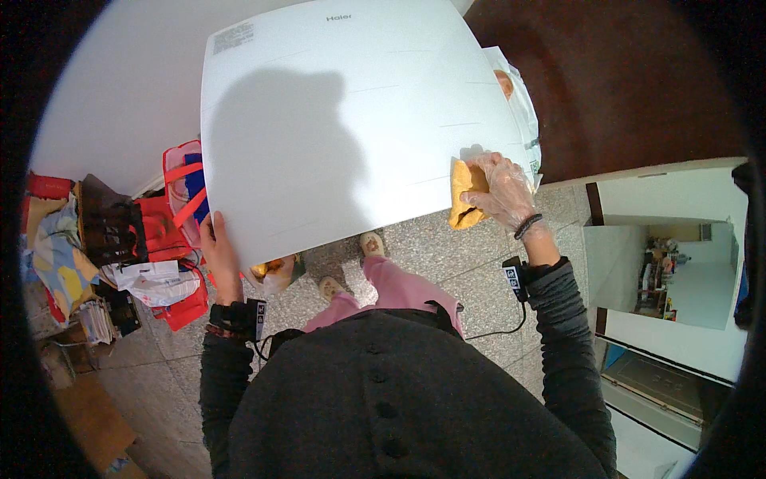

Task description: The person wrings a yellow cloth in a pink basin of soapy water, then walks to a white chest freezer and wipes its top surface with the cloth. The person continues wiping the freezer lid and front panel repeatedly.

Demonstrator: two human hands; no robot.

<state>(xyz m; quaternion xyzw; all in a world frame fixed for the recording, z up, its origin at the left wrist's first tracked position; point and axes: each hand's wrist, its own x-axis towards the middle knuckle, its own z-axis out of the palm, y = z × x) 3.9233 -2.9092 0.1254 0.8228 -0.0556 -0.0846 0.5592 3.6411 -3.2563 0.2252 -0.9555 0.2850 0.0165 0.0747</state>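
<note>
A white Haier appliance top (pixel 413 120), likely a chest freezer lid, spreads in front of me, with my shadow across it. My right hand (pixel 502 185), in a clear plastic glove, holds a folded yellow cloth (pixel 464 194) at the lid's right front edge. Part of the cloth hangs past that edge. At the left front corner, my bare left hand (pixel 221 260) touches the lid's side; its fingertips are partly hidden, so a grip cannot be confirmed.
Red bags (pixel 173 233) and a white plastic bag (pixel 158 284) lie at the left. Another plastic bag (pixel 520 114) is beside the lid's right side, near a dark brown panel (pixel 610 90). Under the front edge, a bag (pixel 275 272) rests on the speckled tile floor (pixel 419 257) near my feet.
</note>
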